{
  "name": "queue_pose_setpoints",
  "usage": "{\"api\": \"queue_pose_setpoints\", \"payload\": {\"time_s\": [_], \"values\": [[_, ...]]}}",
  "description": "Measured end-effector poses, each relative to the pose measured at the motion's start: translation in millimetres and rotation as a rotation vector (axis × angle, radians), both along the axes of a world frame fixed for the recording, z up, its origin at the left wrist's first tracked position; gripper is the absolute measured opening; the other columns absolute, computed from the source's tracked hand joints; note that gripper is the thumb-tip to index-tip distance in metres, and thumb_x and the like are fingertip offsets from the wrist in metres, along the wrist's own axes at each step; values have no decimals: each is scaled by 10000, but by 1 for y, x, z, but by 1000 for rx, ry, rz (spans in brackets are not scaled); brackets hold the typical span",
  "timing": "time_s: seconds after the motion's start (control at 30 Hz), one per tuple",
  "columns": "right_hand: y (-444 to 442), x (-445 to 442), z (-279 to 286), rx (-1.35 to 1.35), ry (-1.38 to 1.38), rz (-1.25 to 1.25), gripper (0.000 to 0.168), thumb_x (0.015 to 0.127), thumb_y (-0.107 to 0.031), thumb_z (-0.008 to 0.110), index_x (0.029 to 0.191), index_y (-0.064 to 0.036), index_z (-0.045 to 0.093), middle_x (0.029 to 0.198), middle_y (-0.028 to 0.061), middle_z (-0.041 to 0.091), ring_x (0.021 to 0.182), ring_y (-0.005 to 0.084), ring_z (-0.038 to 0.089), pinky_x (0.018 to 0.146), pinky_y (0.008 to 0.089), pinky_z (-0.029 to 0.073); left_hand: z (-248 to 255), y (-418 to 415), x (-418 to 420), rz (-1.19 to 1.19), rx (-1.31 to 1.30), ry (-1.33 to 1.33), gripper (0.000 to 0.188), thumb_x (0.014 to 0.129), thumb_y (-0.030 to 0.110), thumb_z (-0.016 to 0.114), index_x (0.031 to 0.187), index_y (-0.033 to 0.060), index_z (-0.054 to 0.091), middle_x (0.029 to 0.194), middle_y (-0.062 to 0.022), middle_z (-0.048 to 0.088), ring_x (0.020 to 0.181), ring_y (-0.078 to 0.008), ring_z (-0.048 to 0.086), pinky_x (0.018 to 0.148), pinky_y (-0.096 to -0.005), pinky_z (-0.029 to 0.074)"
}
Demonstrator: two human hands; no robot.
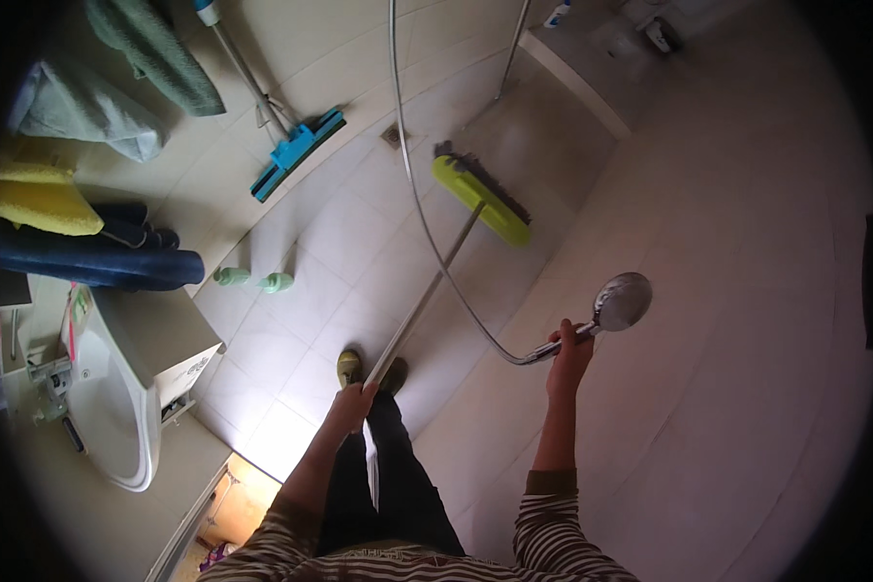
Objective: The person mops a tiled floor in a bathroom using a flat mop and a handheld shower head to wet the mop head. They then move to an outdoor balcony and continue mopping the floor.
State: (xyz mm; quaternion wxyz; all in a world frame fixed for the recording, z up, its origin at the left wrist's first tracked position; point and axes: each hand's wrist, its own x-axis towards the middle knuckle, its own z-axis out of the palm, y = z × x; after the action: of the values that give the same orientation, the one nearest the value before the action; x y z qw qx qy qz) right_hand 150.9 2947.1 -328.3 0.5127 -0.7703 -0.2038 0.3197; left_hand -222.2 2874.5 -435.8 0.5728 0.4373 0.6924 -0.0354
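My left hand [353, 404] is closed around the metal pole [412, 318] of a push broom. The broom's lime-green head [481, 201], with dark bristles, rests on the tiled floor beyond my feet. In my right hand [571, 361] is a chrome shower head [623, 301], gripped by its handle and held out to the right near the wall. From the handle a metal shower hose [416, 196] curves up and away, passing in front of the broom pole. I cannot tell whether water is flowing.
A blue squeegee mop [298, 154] leans on the far wall by a floor drain [391, 135]. Two pale green bottles [275, 282] stand on the floor. At left are a washbasin [113, 415], a yellow towel [44, 198] and a dark blue cloth [116, 263]. A raised ledge [578, 84] lies far right.
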Motion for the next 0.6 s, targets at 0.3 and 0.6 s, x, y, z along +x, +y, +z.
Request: {"api": "queue_pose_setpoints", "payload": {"time_s": [0.3, 0.6], "values": [[10, -23, 9, 78, 104, 36, 232, 886, -202, 631, 889, -73, 438, 740, 12, 522, 668, 98, 498, 623, 277, 385, -36, 72, 0, -200, -25, 88, 703, 926, 564, 396, 842, -88, 644, 755, -249, 652, 768, -399, 660, 766, -486, 509], [24, -19, -17, 13, 76, 97, 221, 885, -223, 623, 875, -96, 443, 728, 1, 524, 638, 80, 485, 573, 251, 347, -33, 110, 15, -157, -116, 91, 725, 938, 580, 367, 899, -100, 616, 687, -215, 642, 583, -334, 661, 554, -441, 544]]}}
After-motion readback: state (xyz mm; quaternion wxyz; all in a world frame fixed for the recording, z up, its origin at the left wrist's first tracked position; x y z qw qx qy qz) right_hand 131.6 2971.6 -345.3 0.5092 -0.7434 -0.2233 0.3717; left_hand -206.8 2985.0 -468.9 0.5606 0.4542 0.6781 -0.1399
